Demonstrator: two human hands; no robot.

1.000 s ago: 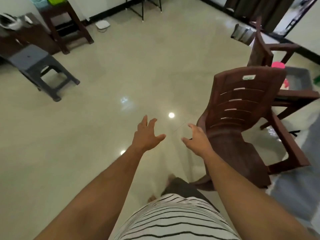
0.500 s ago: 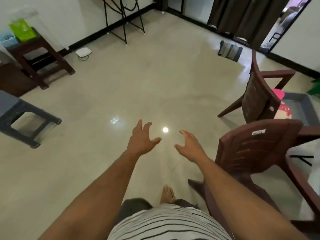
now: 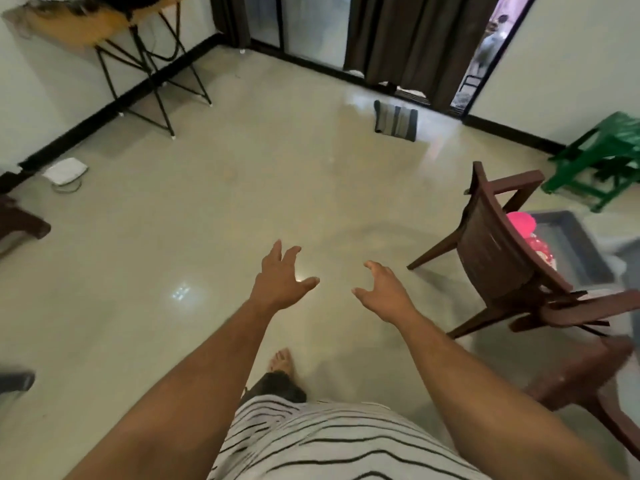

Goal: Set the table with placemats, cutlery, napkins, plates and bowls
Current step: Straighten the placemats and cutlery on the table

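Observation:
My left hand (image 3: 280, 278) and my right hand (image 3: 384, 292) are both stretched out in front of me over a bare tiled floor, fingers spread, holding nothing. No placemats, cutlery, napkins, plates or bowls show in this view. A grey tub (image 3: 575, 251) with pink items (image 3: 523, 223) in it sits on the floor at the right, behind a brown chair (image 3: 498, 258); what the pink items are I cannot tell.
A second brown chair (image 3: 595, 379) is at the lower right, blurred. A green stool (image 3: 602, 157) stands far right. A folding-leg table (image 3: 145, 64) is at the back left, a striped mat (image 3: 394, 121) by the dark curtains (image 3: 408, 36). My bare foot (image 3: 280, 360) steps forward.
The view has swung up and to the right while I walk. The near brown chair has slid to the lower right edge, and the curtains and green stool have come into view. Both hands stay open.

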